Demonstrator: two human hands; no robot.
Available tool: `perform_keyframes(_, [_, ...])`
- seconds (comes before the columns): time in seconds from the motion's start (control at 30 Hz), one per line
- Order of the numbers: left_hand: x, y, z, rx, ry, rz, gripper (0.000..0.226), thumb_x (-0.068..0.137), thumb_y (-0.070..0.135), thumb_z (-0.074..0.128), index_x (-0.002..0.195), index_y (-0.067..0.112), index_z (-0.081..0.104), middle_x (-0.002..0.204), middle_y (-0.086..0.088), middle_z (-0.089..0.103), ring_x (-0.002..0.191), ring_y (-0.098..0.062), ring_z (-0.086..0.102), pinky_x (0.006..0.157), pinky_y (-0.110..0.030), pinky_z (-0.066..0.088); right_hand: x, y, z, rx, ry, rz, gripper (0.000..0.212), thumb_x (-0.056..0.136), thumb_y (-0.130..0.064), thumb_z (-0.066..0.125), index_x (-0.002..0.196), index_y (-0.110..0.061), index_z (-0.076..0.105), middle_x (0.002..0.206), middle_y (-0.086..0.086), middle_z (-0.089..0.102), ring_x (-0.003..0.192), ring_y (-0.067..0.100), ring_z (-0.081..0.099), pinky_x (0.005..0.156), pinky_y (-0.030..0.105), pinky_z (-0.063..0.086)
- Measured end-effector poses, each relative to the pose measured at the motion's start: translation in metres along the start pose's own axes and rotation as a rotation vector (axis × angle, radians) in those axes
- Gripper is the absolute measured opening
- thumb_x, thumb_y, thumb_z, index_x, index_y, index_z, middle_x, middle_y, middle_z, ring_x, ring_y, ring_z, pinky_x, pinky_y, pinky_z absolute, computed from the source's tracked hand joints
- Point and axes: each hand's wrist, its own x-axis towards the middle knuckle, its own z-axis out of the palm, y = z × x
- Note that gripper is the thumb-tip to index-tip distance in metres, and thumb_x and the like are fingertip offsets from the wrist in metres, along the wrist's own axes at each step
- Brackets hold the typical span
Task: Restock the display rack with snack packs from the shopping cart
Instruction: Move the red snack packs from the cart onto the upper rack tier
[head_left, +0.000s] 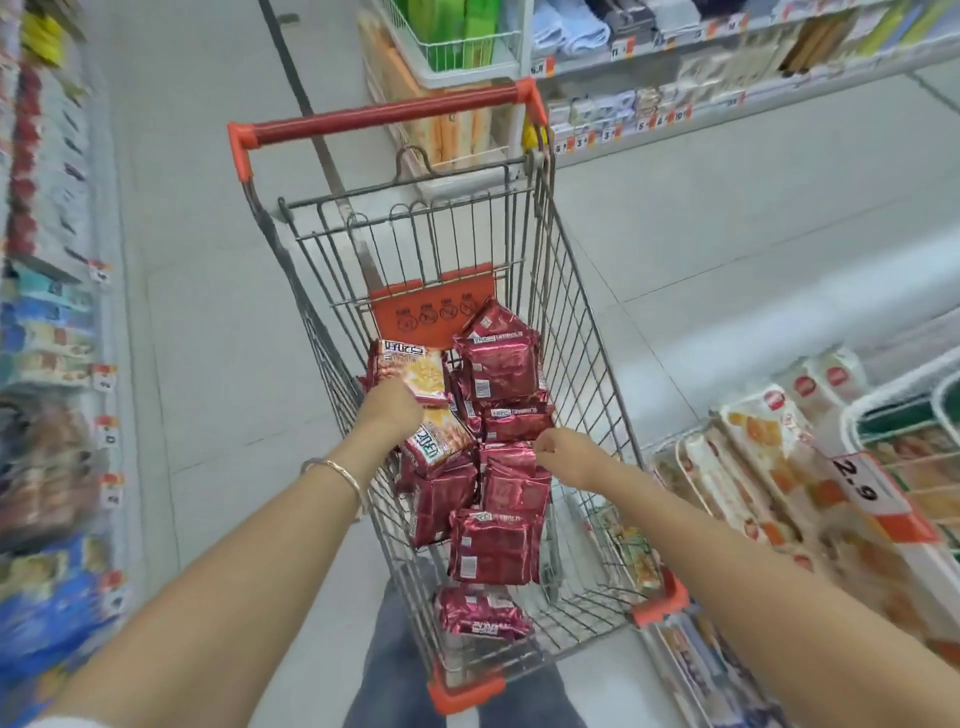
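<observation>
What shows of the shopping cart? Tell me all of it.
The shopping cart is a grey wire basket, metal by its look, with a red handle bar, orange plastic corner caps and an orange flap bearing pictograms. It stands upright on pale floor tiles, partly filled with dark red snack packs. The left hand and right hand reach in among them.

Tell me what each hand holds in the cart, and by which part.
Left hand seems to grip the cracker-face pack by its near edge. Right hand is curled at the top edge of a red pack; whether it grips cannot be told.
</observation>
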Motion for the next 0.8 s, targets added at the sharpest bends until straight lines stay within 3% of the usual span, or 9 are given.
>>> perform_keyframes(0.1, [0.038, -0.003, 0.004, 0.09, -0.011, -0.063, 0.034, 0.097, -0.002, 0.044, 0.127, -0.011, 0.056, 0.09, -0.011, 0.06, 0.058, -0.013, 0.045, 0.042, -0.022, 0.03, 0.005, 0.015, 0.017, 0.088, -0.002, 0.092, 0.035, 0.1, -0.013, 0.046, 0.134, -0.007, 0.055, 0.132, 0.008, 0.058, 0.119, 0.027, 0.059, 0.093, 0.029, 0.046])
perform_keyframes(0.17, [0.068, -0.004, 0.006, 0.126, -0.019, -0.104, 0.037, 0.099, 0.003, 0.042, 0.132, -0.01, 0.052, 0.115, -0.017, 0.063, 0.068, -0.018, 0.053, 0.047, -0.023, 0.039, 0.013, 0.022, 0.026, 0.132, 0.033, 0.134, 0.036, 0.099, -0.012, 0.048, 0.134, -0.007, 0.055, 0.135, 0.01, 0.059, 0.118, 0.028, 0.058, 0.093, 0.03, 0.046])
perform_keyframes(0.27, [0.114, -0.006, 0.01, 0.135, -0.03, -0.151, 0.041, 0.1, 0.015, 0.043, 0.133, -0.007, 0.052, 0.142, -0.029, 0.047, 0.121, -0.037, 0.053, 0.1, -0.038, 0.048, 0.031, 0.019, 0.033, 0.199, 0.104, 0.156, 0.037, 0.097, -0.009, 0.048, 0.134, -0.006, 0.054, 0.131, 0.014, 0.061, 0.114, 0.031, 0.061, 0.096, 0.041, 0.05])
perform_keyframes(0.33, [0.143, -0.011, 0.015, 0.157, -0.037, -0.201, 0.044, 0.1, 0.019, 0.043, 0.137, -0.006, 0.048, 0.147, -0.027, 0.042, 0.134, -0.04, 0.042, 0.105, -0.04, 0.045, 0.046, 0.011, 0.037, 0.26, 0.129, 0.157, 0.042, 0.098, -0.008, 0.046, 0.141, -0.009, 0.049, 0.13, 0.01, 0.061, 0.108, 0.032, 0.066, 0.091, 0.045, 0.055])
perform_keyframes(0.57, [0.259, -0.067, 0.076, 0.231, -0.138, -0.271, 0.063, 0.098, 0.037, 0.034, 0.154, 0.009, 0.032, 0.162, -0.016, 0.027, 0.145, -0.035, 0.033, 0.12, -0.046, 0.027, 0.084, -0.015, 0.053, 0.384, 0.157, 0.162, 0.046, 0.098, -0.005, 0.044, 0.142, -0.017, 0.05, 0.124, 0.006, 0.062, 0.05, 0.002, 0.047, 0.04, 0.013, 0.033])
perform_keyframes(0.63, [0.253, -0.071, 0.08, 0.143, -0.118, -0.358, 0.078, 0.084, 0.048, 0.046, 0.149, 0.006, 0.04, 0.154, -0.016, 0.04, 0.137, -0.035, 0.045, 0.112, -0.048, 0.04, 0.087, -0.02, 0.055, 0.389, 0.16, 0.169, 0.043, 0.099, -0.006, 0.045, 0.14, -0.014, 0.051, 0.131, 0.009, 0.06, 0.054, 0.002, 0.047, 0.044, 0.014, 0.034])
perform_keyframes(0.7, [0.205, -0.044, 0.05, 0.054, -0.138, -0.397, 0.067, 0.09, 0.038, 0.056, 0.141, -0.002, 0.043, 0.136, -0.013, 0.056, 0.104, -0.03, 0.066, 0.076, -0.039, 0.06, 0.089, -0.024, 0.055, 0.381, 0.151, 0.179, 0.039, 0.1, -0.009, 0.044, 0.138, -0.013, 0.053, 0.135, 0.01, 0.059, 0.068, 0.011, 0.06, 0.052, 0.019, 0.044])
perform_keyframes(0.77, [0.172, -0.016, 0.034, -0.044, -0.203, -0.352, 0.031, 0.098, 0.023, 0.061, 0.111, -0.001, 0.046, 0.098, -0.015, 0.062, 0.054, -0.023, 0.062, 0.034, -0.027, 0.047, 0.09, -0.028, 0.056, 0.357, 0.11, 0.195, 0.037, 0.101, -0.011, 0.043, 0.135, -0.013, 0.055, 0.135, 0.009, 0.06, 0.094, 0.023, 0.067, 0.074, 0.029, 0.055])
perform_keyframes(0.8, [0.167, -0.008, 0.035, -0.097, -0.243, -0.357, 0.026, 0.098, 0.019, 0.062, 0.1, -0.001, 0.046, 0.081, -0.014, 0.058, 0.044, -0.022, 0.057, 0.034, -0.029, 0.048, 0.091, -0.029, 0.057, 0.346, 0.079, 0.205, 0.036, 0.101, -0.013, 0.043, 0.135, -0.013, 0.055, 0.134, 0.009, 0.061, 0.101, 0.026, 0.066, 0.083, 0.032, 0.055])
